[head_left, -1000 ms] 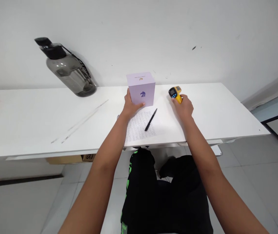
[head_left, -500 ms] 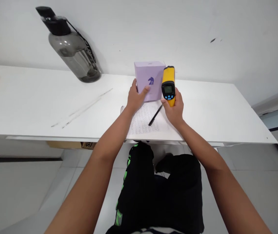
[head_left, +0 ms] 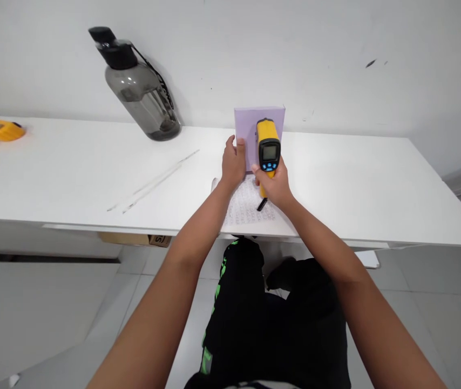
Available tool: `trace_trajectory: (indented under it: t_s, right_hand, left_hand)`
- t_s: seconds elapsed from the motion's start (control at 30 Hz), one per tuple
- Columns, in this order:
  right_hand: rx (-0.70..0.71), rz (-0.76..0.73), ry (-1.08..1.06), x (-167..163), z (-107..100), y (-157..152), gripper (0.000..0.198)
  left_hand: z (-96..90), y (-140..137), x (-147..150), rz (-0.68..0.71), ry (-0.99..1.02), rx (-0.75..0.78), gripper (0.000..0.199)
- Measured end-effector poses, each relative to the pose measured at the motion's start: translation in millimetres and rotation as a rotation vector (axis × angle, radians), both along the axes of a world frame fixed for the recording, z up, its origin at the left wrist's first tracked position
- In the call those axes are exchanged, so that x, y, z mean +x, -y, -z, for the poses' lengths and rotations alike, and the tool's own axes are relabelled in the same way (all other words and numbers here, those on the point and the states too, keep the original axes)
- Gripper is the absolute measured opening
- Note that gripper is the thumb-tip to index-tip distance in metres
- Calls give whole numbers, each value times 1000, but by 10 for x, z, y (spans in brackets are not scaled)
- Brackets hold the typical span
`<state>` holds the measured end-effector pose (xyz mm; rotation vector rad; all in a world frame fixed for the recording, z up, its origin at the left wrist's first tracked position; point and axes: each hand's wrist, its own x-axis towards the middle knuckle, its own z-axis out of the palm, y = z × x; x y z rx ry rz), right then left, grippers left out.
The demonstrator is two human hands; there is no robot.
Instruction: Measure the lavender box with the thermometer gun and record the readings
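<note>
A light purple box (head_left: 250,121) stands upright on the white desk, close to the wall. My left hand (head_left: 234,163) is at its left edge, thumb on the edge and fingers along the side, steadying it. My right hand (head_left: 279,186) is wrapped round the handle of a yellow and black infrared thermometer (head_left: 269,138). The thermometer is in front of the box with its small screen and blue buttons facing me, covering part of the box front. Below it lies a handwritten sheet of paper (head_left: 241,208). A black pen (head_left: 262,205) rests on the paper, mostly hidden by my right hand.
A grey water bottle (head_left: 143,100) with a black lid stands at the back left. Farther left lies a yellow tape measure (head_left: 6,131). The desk's front edge (head_left: 360,241) runs above my legs. Under the desk is a cardboard box (head_left: 127,238).
The thermometer has moved left in front of the box, over its printed horse logo. My left thumb has drawn back from the box front to its edge. The view has shifted left.
</note>
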<state>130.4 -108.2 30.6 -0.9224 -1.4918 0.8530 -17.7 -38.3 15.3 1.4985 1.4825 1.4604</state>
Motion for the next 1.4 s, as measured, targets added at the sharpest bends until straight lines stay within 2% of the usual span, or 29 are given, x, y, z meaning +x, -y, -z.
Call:
trace_trajectory:
  t_s: [0.1,0.23,0.57,0.73,1.1,1.4]
  right_hand:
    - [-192,-145,-170,21,-85,128,66]
    - [-269,-177,-217,-6,-200,221,73]
    - [-341,-89,-222,-35,-222,254,74]
    - [-350,-109,-260,-30,-274,255,75]
    - [-329,-91,-243,-35,-216,160,75]
    - [-322,-160,-238,-9,-211,156,79]
  left_hand:
    - [-83,89,1,-31,-16,-28,98]
    - [-150,130,15,-47,-67,-58,91]
    - [-238,177,22,-61,-15,-86,92]
    - [-267,203,32,-68,-20,-91,84]
    - [-238,176,22,-43,24,-54,89]
    - [-230,163,12,-42,24,-73,90]
